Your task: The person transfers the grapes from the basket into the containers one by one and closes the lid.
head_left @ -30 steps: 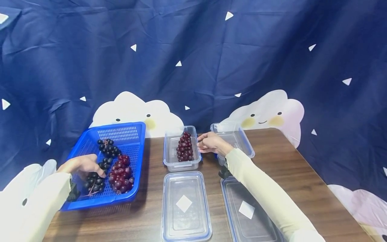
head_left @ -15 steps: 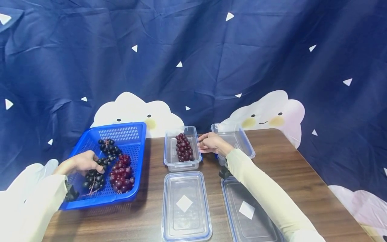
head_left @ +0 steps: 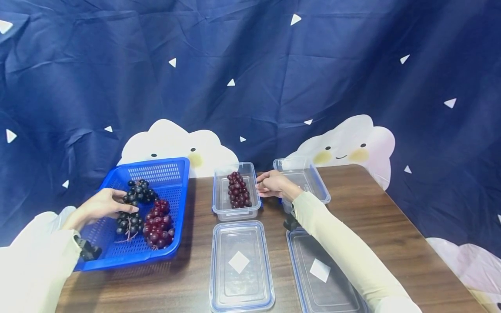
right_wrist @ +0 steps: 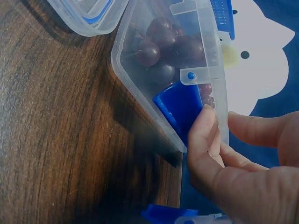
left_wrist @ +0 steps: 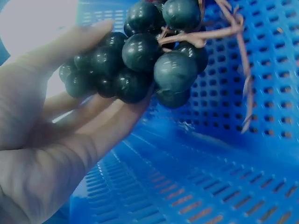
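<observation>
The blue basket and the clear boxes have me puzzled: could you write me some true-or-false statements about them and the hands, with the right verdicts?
1. The left hand grips a dark grape bunch in the blue basket. True.
2. The right hand is lifting grapes. False: it is at the side of a clear box, by a blue latch.
3. That box has red grapes in it. True.
4. The basket holds only dark grapes. False: a red bunch lies there too.
5. Two lids lie on the table, each bearing a white square. True.
</observation>
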### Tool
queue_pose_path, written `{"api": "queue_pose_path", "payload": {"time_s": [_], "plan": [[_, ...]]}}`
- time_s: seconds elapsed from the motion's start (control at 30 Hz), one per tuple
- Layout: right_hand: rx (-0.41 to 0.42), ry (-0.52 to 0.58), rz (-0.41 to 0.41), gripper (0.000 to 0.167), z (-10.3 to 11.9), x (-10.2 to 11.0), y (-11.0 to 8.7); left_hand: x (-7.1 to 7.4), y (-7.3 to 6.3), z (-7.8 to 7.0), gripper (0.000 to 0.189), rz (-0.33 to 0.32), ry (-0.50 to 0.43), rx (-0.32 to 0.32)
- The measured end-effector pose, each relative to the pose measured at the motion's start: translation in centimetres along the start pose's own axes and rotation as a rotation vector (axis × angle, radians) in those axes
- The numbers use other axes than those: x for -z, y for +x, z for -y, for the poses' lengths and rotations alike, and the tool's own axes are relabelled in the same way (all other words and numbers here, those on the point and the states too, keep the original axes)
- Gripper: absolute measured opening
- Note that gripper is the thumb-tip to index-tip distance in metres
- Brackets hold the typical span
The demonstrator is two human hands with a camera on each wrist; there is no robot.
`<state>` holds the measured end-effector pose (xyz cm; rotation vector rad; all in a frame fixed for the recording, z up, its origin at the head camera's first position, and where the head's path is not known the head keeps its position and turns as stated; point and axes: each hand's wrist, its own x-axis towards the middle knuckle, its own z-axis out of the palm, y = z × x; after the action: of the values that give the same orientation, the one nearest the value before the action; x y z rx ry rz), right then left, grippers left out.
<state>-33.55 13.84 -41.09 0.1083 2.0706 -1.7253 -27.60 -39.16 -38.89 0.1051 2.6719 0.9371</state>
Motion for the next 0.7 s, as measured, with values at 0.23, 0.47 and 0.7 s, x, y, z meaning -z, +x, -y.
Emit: {"api": "queue_pose_path", "payload": {"time_s": [0.23, 0.47, 0.7], "plan": [[-0.003, -0.004, -0.004, 0.041, 0.0, 0.0, 0.2, 0.9, -0.5, -0.9, 0.095, -0.111, -0.047, -0.084], [0.008, -0.019, 0.0, 0.04, 0.2, 0.0, -0.1, 1.6, -0.9, -2.7, 0.085, -0.2, -0.238, -0.121], [0.004, -0.012, 0.018, 0.043, 0.2, 0.0, -0.1, 0.7, -0.5, -5.9, 0.082, -0.251, -0.576, -0.211]]}}
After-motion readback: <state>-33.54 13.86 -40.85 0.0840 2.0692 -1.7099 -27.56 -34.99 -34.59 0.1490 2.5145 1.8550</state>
